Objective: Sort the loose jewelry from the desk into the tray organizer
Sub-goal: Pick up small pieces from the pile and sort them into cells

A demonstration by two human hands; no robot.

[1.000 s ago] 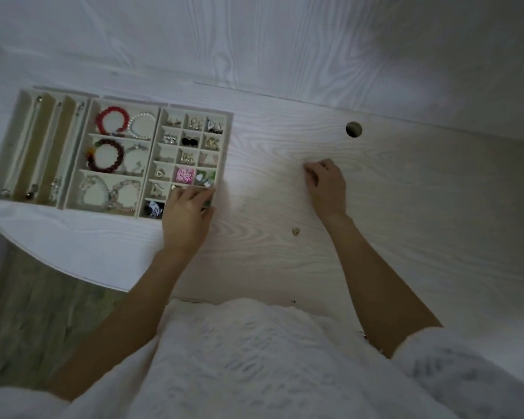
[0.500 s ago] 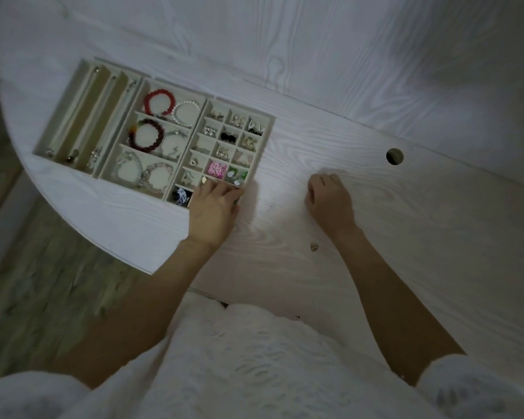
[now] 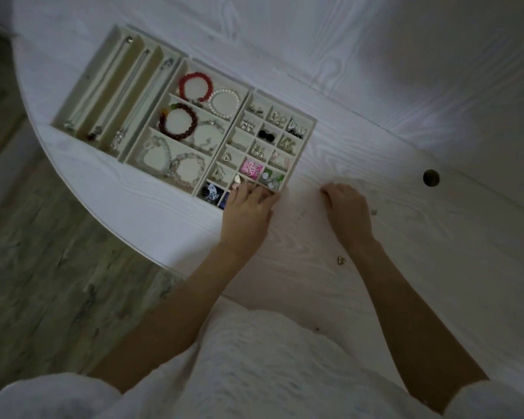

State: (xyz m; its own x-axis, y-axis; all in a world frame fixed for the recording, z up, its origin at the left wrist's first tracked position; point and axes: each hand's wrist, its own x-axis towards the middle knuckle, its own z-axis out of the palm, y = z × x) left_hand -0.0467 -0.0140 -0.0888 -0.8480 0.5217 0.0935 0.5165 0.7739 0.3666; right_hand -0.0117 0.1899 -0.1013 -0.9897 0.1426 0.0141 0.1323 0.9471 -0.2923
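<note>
Left hand on the near right corner of the tray organizer, fingers stretched forward over the nearest small compartments, touching the rim there; not possible to tell if something small is pinched under the fingertips. Right hand on the bench, just beside the tray's right edge, fingers curled under, knuckles up; cannot tell if anything is inside. Between the two hands only a narrow strip of bare wood.

On the bench near the right forearm, one small heart-shaped gold piece, loose, well apart from the tray. A tiny pale bit right of the right hand, too small to name.

In the tray, three sections side by side: long channels with chains on the left, wide compartments with bracelets in the middle, among them a red bracelet, a pearl bracelet and a dark red bracelet. On the right a grid of small cells with earrings, including a pink flower piece just ahead of the left fingertips. Round cable hole in the bench, further right.
</note>
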